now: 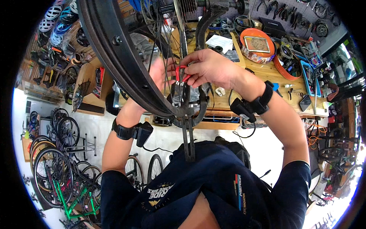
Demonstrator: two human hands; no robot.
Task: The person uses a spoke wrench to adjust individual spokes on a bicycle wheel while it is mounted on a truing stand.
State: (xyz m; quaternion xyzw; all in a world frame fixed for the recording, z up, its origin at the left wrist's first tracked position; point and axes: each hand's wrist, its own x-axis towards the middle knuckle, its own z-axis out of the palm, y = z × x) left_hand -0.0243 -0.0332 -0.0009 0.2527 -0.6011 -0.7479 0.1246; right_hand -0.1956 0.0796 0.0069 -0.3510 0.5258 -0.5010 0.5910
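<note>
small red metal spoke wrench (182,73): pinched by right hand (209,68) | left hand (159,73): behind black-rimmed spoked bicycle wheel (114,49), grip cannot be told | wooden surface (267,74) beyond hands

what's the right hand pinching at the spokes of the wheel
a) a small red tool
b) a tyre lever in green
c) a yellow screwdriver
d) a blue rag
a: the right hand pinches a small red tool against the spokes of the black wheel rim, with the left hand behind the spokes.
</note>
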